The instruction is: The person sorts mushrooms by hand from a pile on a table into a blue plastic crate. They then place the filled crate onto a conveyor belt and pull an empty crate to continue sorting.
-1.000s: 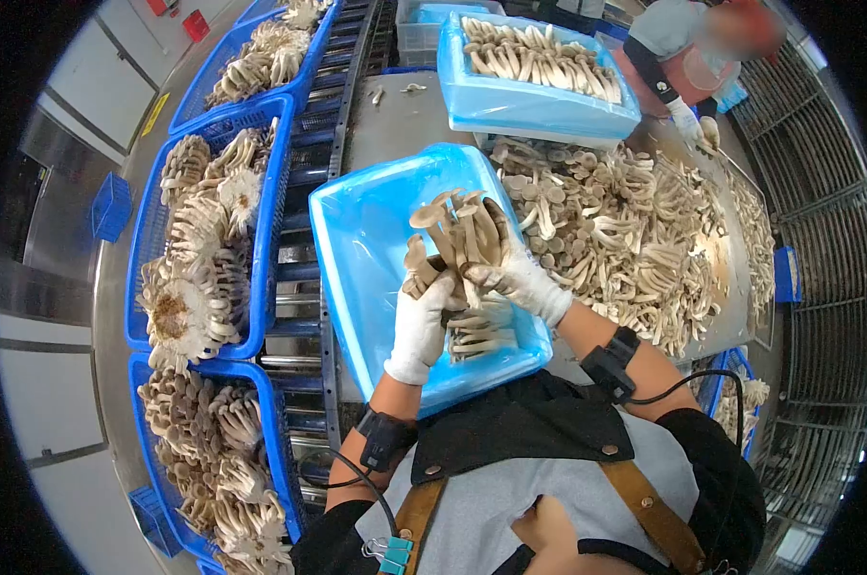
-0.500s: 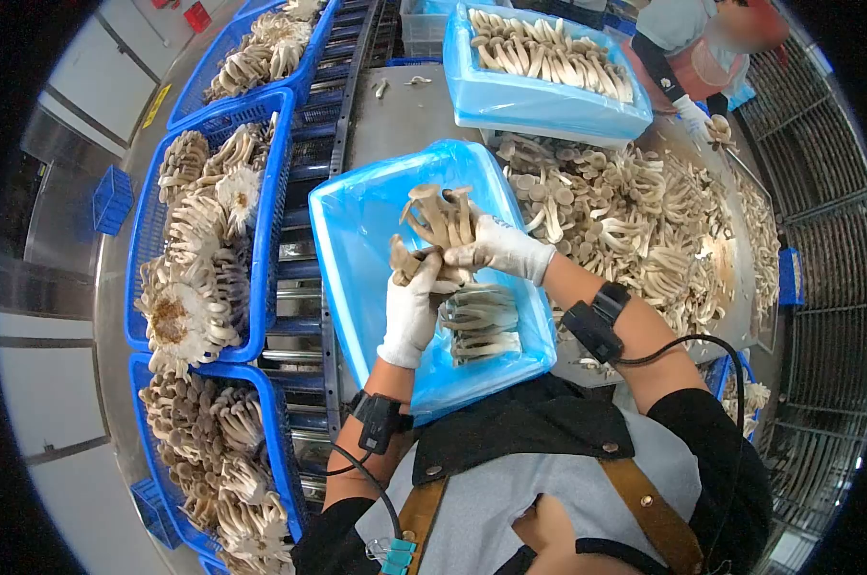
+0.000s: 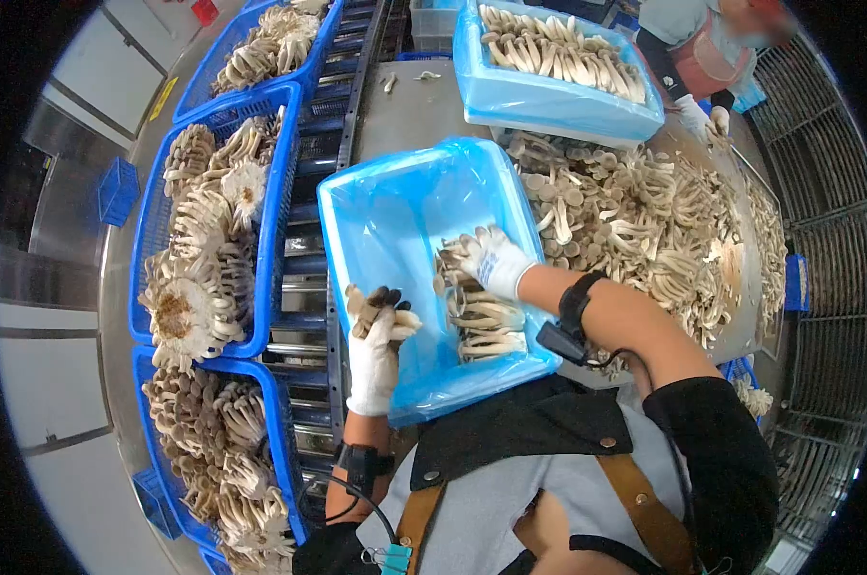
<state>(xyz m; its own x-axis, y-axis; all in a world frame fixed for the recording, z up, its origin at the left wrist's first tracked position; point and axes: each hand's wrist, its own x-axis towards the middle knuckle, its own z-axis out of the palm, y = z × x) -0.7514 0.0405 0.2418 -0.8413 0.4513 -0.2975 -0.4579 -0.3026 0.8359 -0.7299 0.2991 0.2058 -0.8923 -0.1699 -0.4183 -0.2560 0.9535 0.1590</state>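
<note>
A box lined with blue plastic lies before me, a row of mushrooms inside near its right side. My left hand, in a white glove, is closed around several brown-capped mushrooms over the box's left edge. Inside the box, my gloved right hand reaches down at the far end of that row. Its fingers are closed over mushrooms, partly hidden beneath the glove.
Blue crates of mushroom clusters line the left side, beside a roller conveyor. Loose mushrooms are heaped on the metal table at right. Beyond stands another blue-lined box filled with mushrooms. A co-worker is at the far right.
My hands have separated. The left has moved left and toward me with some mushrooms; the right has lowered mushrooms into the box by the row.
</note>
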